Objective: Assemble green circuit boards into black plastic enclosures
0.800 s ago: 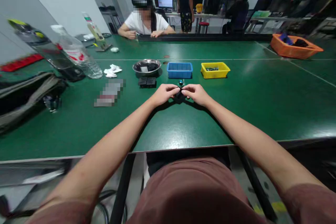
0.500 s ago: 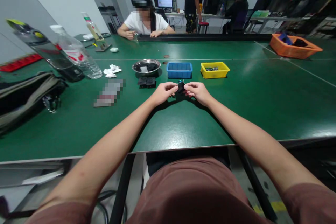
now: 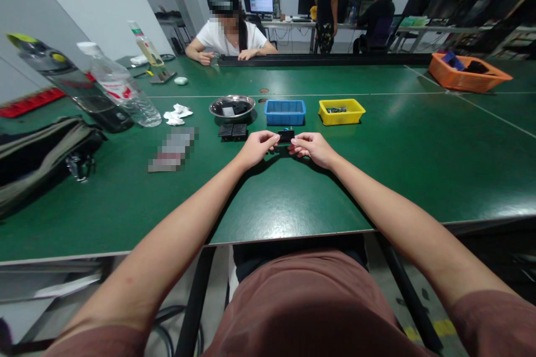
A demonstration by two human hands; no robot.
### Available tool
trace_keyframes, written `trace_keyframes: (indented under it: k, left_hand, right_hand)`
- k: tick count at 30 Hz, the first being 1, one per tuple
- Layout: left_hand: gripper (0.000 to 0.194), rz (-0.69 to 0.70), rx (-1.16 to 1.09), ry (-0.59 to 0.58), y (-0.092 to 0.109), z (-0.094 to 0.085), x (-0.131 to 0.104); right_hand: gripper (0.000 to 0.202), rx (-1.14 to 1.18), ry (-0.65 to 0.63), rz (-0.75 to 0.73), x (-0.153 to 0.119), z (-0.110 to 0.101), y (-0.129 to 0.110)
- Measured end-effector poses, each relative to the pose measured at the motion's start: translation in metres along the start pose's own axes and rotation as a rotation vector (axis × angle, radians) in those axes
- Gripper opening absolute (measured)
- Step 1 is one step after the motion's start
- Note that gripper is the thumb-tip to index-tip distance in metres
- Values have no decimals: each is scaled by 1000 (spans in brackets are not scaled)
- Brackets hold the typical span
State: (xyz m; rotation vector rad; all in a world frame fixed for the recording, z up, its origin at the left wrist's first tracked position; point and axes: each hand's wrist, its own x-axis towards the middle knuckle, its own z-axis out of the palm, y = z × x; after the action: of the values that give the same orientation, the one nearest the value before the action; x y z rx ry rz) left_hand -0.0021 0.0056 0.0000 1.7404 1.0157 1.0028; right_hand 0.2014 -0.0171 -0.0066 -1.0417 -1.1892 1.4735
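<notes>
Between my two hands is a small black rectangular part (image 3: pixel 286 136) with a bit of blue-green at its top edge; its exact kind is too small to make out. My left hand (image 3: pixel 260 148) pinches its left side between thumb and fingers. The right side is gripped by my right hand (image 3: pixel 312 148), fingers curled behind. Both hands are just above the green table (image 3: pixel 268 201). Beyond them stand a blue bin (image 3: pixel 285 114) and a yellow bin (image 3: pixel 341 112) with small metal pieces inside. Two black square parts (image 3: pixel 233 132) lie left of my left hand.
A steel bowl (image 3: pixel 214 110) holds black parts. To the left are crumpled tissue (image 3: pixel 178 114), a blurred-out flat item (image 3: pixel 173 149), bottles (image 3: pixel 121 89) and a bag (image 3: pixel 37 150). An orange basket (image 3: pixel 469 79) stands far right. A person (image 3: pixel 230 33) in a headset sits opposite.
The black part has turned in my hands, so a wide flat face now shows. In the background, a standing person has shifted to the right.
</notes>
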Motion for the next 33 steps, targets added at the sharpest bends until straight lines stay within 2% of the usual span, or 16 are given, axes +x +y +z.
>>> trace_keyframes:
  k: [11, 19, 33]
  left_hand:
    - [45, 10, 2, 24, -1, -1, 2]
    - [37, 37, 24, 114, -4, -1, 1]
    - [26, 26, 25, 82, 4, 1, -1]
  right_hand:
    - [26, -40, -29, 8, -1, 1, -2]
    - [31, -53, -26, -3, -1, 0, -1]
    - [30, -66, -5, -10, 0, 1, 0]
